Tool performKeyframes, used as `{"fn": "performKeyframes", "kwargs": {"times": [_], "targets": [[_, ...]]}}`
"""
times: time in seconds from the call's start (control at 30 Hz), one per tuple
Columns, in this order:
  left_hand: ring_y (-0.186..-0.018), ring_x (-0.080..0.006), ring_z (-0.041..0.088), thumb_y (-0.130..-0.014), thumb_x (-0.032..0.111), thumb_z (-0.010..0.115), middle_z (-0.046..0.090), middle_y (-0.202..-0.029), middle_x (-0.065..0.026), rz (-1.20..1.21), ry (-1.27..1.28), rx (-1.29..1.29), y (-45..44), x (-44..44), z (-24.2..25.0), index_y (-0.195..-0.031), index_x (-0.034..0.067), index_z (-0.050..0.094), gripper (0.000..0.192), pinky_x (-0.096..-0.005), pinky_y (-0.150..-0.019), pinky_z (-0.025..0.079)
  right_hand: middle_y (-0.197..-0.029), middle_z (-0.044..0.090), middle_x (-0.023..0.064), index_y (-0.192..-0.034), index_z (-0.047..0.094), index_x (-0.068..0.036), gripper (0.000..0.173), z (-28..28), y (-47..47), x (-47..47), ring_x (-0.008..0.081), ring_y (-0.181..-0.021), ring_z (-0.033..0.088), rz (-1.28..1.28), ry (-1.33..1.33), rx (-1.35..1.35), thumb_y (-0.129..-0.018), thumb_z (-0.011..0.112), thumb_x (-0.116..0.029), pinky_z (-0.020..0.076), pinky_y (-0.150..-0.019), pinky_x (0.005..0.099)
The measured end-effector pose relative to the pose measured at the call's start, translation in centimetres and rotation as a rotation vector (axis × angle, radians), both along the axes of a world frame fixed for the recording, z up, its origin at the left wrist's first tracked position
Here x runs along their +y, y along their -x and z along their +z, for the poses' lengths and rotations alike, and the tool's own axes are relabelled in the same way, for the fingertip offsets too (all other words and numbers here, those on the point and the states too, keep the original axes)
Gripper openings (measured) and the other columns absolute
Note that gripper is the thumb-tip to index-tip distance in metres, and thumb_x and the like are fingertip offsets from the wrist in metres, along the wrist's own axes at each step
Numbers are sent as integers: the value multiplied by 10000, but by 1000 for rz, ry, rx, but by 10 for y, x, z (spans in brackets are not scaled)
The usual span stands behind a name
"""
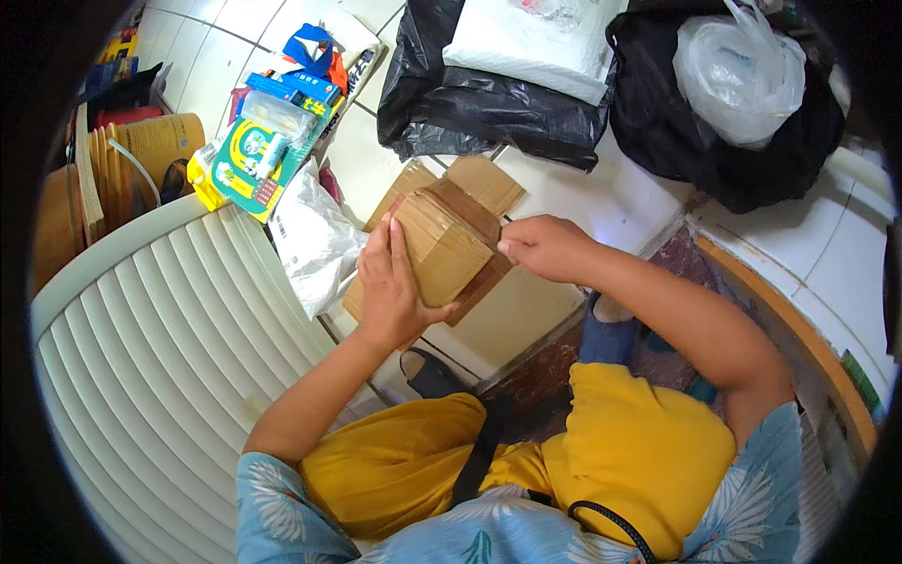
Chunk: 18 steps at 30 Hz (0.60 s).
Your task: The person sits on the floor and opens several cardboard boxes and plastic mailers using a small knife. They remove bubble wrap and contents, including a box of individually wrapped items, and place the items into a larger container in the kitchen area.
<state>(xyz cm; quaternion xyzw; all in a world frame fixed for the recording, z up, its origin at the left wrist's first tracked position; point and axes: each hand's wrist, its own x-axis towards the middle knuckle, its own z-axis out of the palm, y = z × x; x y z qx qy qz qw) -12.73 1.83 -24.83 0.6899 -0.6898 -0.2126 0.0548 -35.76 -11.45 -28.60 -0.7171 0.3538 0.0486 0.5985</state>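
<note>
A brown cardboard box [444, 243] with clear tape across it sits on the tiled floor before me. Two of its flaps spread outward at the far side, among them a cardboard flap [486, 185]. Along its left side lies my left hand [394, 282], fingers stretched over the edge and thumb at the near corner, holding it steady. At the right edge of the box is my right hand [539, 247], curled into a fist with thumb against forefinger. Whether anything thin is pinched in that fist is hidden.
Left of the box lie a white plastic bag [317, 240] and a green-and-yellow package [246, 162] with small boxes on it. A white louvered panel [190, 310] fills the left. Beyond are a black plastic bag [486, 106] under white wrap [528, 49] and a black bag [726, 169].
</note>
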Motion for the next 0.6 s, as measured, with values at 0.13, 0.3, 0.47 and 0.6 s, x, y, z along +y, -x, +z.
{"fn": "performKeyframes", "kwargs": {"times": [0.13, 0.3, 0.47, 0.6], "targets": [[-1346, -436, 287, -539, 481, 885, 221, -1501, -283, -13, -2, -17, 0, -5, 3, -1488, -86, 137, 1335, -527, -1082, 258, -806, 640, 189, -913, 575, -60, 230, 0, 15, -15, 389, -835, 626, -372, 140, -48, -979, 451, -242, 484, -724, 487], [-1342, -406, 337, -789, 383, 769, 272, -1508, -253, 11, -47, 76, -17, -12, -1, -1504, -55, 130, 1055, -459, -1101, 300, -1034, 609, 202, -1122, 547, -26, 254, -12, 48, -12, 386, -949, 599, -64, 726, 238, -941, 535, -203, 484, -807, 466], [-1359, -308, 373, -890, 219, 702, 362, -1463, -217, 166, -182, 538, -49, -24, -9, -1509, -10, 211, 823, -370, -1126, 298, -1201, 544, 177, -1240, 541, 13, 402, 16, 13, 2, 354, -1141, 529, 10, 715, -3, -854, 567, -96, 401, -1011, 431], [-1292, -314, 453, -858, 199, 734, 479, -1360, -194, 222, -245, 530, -50, -31, -11, -1419, 23, 389, 682, -369, -1082, 361, -1189, 563, 162, -1157, 595, -1, 358, 33, -32, 25, 321, -1159, 515, 300, 884, -400, -812, 566, -93, 392, -1014, 440]]}}
